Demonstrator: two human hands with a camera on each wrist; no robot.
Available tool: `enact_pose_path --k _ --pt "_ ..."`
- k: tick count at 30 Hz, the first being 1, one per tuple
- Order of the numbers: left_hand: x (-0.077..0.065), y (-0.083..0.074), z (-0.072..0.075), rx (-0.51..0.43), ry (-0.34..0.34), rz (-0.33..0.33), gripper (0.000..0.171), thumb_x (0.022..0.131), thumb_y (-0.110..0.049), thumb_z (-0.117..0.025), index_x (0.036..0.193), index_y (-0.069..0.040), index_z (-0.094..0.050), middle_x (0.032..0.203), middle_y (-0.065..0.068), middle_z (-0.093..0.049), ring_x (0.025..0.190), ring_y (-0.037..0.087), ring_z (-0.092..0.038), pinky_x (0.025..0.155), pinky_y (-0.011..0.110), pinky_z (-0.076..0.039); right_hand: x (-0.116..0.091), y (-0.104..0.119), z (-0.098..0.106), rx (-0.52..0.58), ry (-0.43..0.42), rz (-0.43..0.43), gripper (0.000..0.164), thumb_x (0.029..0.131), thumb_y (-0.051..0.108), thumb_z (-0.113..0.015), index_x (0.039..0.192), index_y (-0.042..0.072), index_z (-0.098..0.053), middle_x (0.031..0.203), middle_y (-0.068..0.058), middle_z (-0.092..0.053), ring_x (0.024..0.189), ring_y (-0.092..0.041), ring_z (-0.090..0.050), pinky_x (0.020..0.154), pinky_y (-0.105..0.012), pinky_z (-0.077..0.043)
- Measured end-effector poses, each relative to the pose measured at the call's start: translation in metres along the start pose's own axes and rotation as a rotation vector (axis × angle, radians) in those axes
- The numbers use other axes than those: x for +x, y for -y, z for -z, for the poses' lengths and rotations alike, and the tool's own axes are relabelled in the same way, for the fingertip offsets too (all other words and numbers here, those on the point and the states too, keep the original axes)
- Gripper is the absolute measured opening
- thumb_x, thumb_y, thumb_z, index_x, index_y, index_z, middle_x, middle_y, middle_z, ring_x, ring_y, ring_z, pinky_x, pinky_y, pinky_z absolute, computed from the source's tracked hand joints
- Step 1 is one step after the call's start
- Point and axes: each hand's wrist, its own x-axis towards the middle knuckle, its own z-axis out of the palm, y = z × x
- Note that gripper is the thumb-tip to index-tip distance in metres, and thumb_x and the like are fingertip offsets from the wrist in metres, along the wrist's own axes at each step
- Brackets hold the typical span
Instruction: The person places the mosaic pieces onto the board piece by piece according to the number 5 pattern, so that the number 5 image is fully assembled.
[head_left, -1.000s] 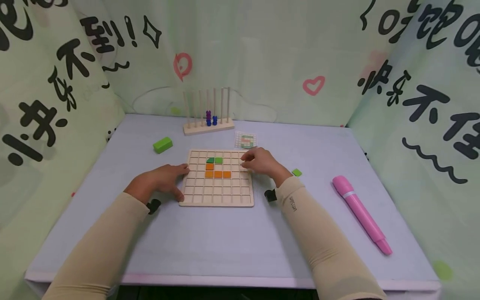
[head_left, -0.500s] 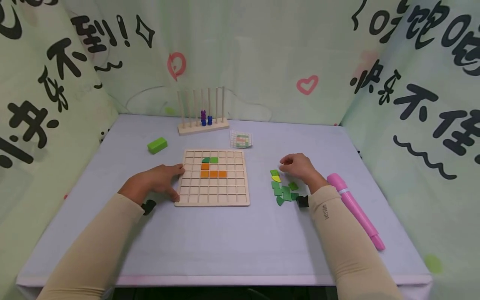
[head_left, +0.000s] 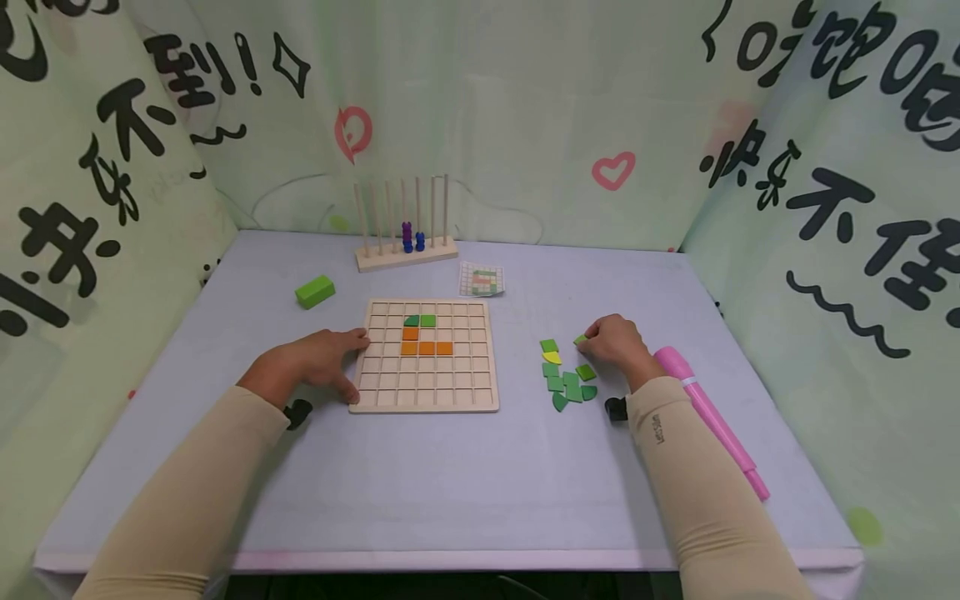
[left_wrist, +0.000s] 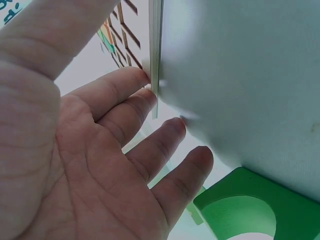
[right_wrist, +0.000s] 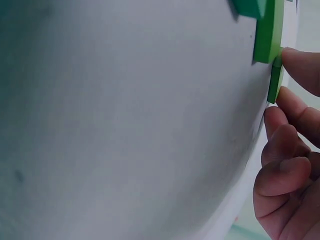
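A wooden grid board (head_left: 450, 392) lies flat on the table, with several orange and green tiles (head_left: 427, 348) set in its squares. My left hand (head_left: 306, 365) rests at the board's left side, fingers spread and fairly straight, fingertips touching its edge in the left wrist view. To the board's right, my right hand (head_left: 618, 346) pinches a small green tile (right_wrist: 275, 82) between thumb and index finger, at the tabletop. The other fingers are curled. Close by lie several loose green tiles (head_left: 572, 386) and a yellow piece (head_left: 552, 357).
Behind the board stand a wooden peg rack (head_left: 407, 257) with blue and purple beads and a small pattern card (head_left: 482, 280). A green block (head_left: 315, 292) lies at the back left. Right of my right hand is a long pink marker-shaped object (head_left: 712, 421).
My right hand has moved from the board's right side over to the loose tiles, and now pinches a green one. My left hand stays at the board's edge.
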Motion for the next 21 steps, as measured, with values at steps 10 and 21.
enact_pose_path --k 10,21 --pt "0.003 0.0 0.001 0.0 -0.004 0.007 0.104 0.08 -0.035 -0.091 0.162 -0.007 -0.034 0.173 0.014 -0.022 0.154 0.048 -0.026 0.122 0.061 -0.031 0.002 0.005 -0.001 0.024 -0.034 0.045 0.024 0.096 0.018 -0.071 0.111 0.0 -0.065 0.111 -0.018 -0.064 0.1 -0.031 -0.055 0.087 -0.041 -0.049" --pt "0.002 -0.001 -0.001 -0.021 0.005 0.025 0.105 0.08 -0.035 -0.091 0.163 -0.01 -0.033 0.173 0.013 -0.021 0.154 0.047 -0.026 0.122 0.061 -0.031 0.007 0.027 -0.002 0.154 0.004 0.076 0.024 0.099 0.021 -0.066 0.117 0.005 -0.065 0.122 -0.015 -0.062 0.111 -0.03 -0.052 0.094 -0.043 -0.048"
